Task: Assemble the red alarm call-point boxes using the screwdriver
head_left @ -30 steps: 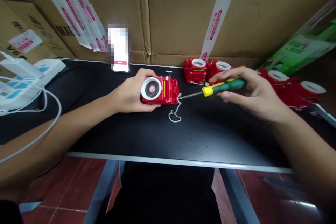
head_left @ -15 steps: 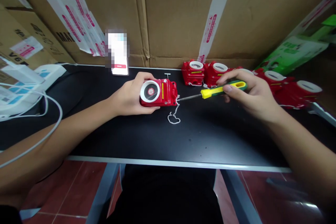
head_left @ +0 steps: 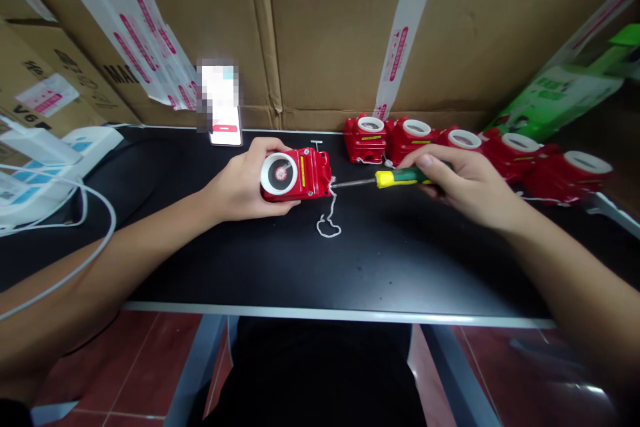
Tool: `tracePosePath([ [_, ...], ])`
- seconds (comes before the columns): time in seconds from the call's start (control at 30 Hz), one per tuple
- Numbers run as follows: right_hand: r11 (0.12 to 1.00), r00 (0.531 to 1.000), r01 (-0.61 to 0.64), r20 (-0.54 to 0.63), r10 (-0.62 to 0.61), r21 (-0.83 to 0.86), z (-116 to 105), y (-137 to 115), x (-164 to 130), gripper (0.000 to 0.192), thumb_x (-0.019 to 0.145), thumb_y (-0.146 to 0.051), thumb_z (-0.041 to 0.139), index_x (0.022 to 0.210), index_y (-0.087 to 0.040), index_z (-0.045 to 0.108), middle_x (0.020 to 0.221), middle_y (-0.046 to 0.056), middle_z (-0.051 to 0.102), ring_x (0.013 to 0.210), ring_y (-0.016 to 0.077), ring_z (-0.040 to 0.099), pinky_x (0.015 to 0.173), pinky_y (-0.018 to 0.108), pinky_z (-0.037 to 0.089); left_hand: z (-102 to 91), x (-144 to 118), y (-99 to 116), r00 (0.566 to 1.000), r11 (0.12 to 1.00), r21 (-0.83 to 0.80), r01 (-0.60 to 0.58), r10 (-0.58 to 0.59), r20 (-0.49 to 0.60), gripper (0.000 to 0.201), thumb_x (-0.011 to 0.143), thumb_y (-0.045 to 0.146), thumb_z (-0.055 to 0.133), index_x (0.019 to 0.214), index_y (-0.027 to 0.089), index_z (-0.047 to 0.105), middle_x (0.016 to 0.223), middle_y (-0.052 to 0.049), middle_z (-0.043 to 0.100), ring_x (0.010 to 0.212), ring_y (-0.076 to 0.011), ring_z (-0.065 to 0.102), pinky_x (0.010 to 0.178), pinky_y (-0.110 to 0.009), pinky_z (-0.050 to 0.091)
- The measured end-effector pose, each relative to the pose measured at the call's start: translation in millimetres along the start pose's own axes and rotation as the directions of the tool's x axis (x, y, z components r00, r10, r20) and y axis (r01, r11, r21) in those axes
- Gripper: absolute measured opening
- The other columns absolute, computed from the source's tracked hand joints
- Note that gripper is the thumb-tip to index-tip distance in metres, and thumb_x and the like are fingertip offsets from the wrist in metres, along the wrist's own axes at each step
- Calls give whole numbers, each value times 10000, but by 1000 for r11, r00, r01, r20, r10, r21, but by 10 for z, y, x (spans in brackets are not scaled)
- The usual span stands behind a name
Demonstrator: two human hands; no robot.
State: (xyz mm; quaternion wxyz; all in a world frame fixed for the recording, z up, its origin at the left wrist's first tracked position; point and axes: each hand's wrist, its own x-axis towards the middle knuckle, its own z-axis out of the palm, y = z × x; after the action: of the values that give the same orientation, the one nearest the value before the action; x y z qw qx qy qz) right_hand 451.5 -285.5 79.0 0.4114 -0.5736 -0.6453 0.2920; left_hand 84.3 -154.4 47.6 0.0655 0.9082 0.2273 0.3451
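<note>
My left hand (head_left: 250,180) is wrapped around a red alarm-like box (head_left: 310,173) with a round white-rimmed window facing up. In my right hand (head_left: 460,180) is a screwdriver (head_left: 385,179) with a yellow and green handle. Its metal shaft points left, and the tip meets the right end of the red box, where a white cord (head_left: 330,230) is attached. That cord trails onto the black table in a small loop. A small metal T-shaped piece (head_left: 317,143) shows just behind the box.
Several similar red boxes (head_left: 367,140) stand in a row at the back right. A lit phone (head_left: 225,110) leans against the large cardboard box (head_left: 330,33). On the left lies a white power strip (head_left: 95,153) with cables. A green bag (head_left: 560,93) is at the right.
My right hand has turned and slid its grip over the screwdriver's handle, now covering the handle's rear end. The red box stays in my left hand; the view has shifted slightly.
</note>
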Motion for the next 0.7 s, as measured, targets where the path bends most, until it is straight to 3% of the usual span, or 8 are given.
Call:
tracePosePath([
  [0.1,997,997,74,-26,-74,9,-3,-6,23,436,960,-660,772,1100,-248,770,729,-1,627,561,131,549,489,271,439,-7,5,-8,1000,1000,-3,-8,8,12,836,686,403,967,1360,251,494,1266,-81,739,945,-234,821,792,-298,676],
  [0.23,988,986,155,-58,-154,14,-17,19,23,339,913,-501,864,1170,-297,777,1029,36,713,782,183,662,709,331,602,-10,-3,-22,1000,1000,10,-10,10,15,837,690,403,970,1362,246,495,1264,-82,735,938,-231,820,777,-293,671],
  [0.3,984,986,165,-44,-162,68,-21,35,4,392,872,-423,910,1225,-336,763,1160,36,707,922,214,709,742,329,631,-9,-5,-27,1000,1000,15,-5,5,14,835,693,411,967,1363,240,499,1274,-88,734,943,-230,821,772,-289,670],
  [0.37,972,991,118,36,-128,203,-16,40,-19,521,871,-424,907,1343,-379,693,1234,39,709,968,253,763,653,334,646,-8,-3,-30,1000,1000,19,-15,15,16,837,695,412,962,1369,231,501,1285,-98,738,960,-236,823,788,-295,673],
  [0.47,956,988,-23,152,-23,291,3,25,-40,557,968,-619,760,1428,-349,602,1009,54,766,652,247,763,381,301,512,-8,8,-33,997,997,23,-70,69,33,839,699,396,953,1382,227,495,1314,-111,751,1032,-260,826,860,-325,681],
  [0.53,982,992,-61,117,40,181,15,11,-38,510,1010,-702,658,1296,-281,678,724,13,687,425,170,604,312,262,374,-10,16,-32,995,995,23,-95,94,43,829,708,387,943,1385,230,491,1332,-115,756,1081,-277,822,901,-346,682],
  [0.6,996,997,-59,49,56,63,19,3,-26,466,1035,-681,641,1167,-245,740,608,-19,585,388,118,501,332,241,327,-12,21,-27,995,996,17,-93,92,40,824,710,390,940,1384,233,493,1336,-116,759,1091,-284,821,909,-357,683],
  [0.7,997,999,12,30,-14,73,2,12,-9,372,1022,-567,727,1245,-271,756,718,-11,613,498,123,559,410,240,419,-11,19,-22,997,997,-1,-75,75,33,825,702,396,952,1377,231,506,1321,-114,761,1053,-277,825,888,-353,686],
])
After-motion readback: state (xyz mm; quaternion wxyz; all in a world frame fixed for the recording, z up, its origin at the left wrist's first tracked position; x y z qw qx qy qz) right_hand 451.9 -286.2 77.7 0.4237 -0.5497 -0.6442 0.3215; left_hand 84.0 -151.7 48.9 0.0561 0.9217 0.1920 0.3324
